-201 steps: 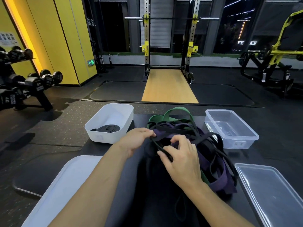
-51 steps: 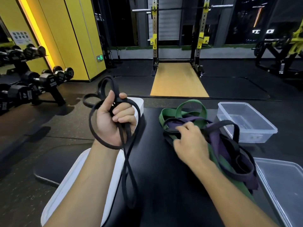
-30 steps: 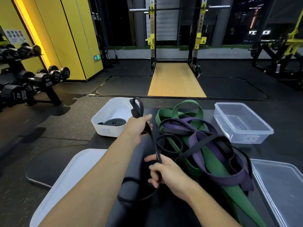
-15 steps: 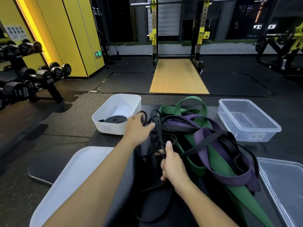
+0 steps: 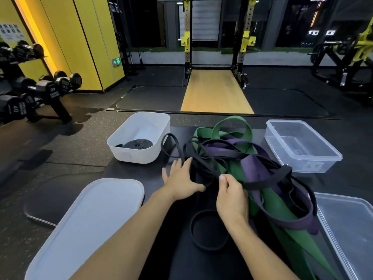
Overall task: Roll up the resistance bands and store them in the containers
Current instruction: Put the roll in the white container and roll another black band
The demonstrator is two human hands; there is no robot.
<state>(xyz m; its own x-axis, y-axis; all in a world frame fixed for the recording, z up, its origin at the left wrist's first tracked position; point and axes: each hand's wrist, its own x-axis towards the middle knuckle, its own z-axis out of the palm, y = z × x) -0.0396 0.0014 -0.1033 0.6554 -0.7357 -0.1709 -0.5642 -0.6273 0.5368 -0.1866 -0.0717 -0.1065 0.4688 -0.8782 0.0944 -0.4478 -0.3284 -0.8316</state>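
1. Head view: the right grip (image 5: 232, 197) pinches a thin black band (image 5: 192, 229) mid-bench (image 5: 141, 172). The left grip (image 5: 179, 182) lies flat with fingers spread, touching loose strands at its 9 o'clock.
2. The green band (image 5: 232, 122) and purple band (image 5: 256, 170) are tangled at 3 o'clock. A rolled band (image 5: 137, 144) sits in the white container (image 5: 133, 156) at 11 o'clock, and the clear container (image 5: 302, 166) waits at 2.
3. This looks like the untangling step. Next, draw the black band clear, lay it flat and start a tight coil.

My tangle: a wide green rubber band (image 5: 288, 241), a flat purple rubber band (image 5: 256, 168), narrow black rubber bands (image 5: 268, 182); my rectangular white plastic tub (image 5: 139, 156) holds a black rolled band (image 5: 138, 144), the other rectangular plastic tub (image 5: 302, 165) is clear
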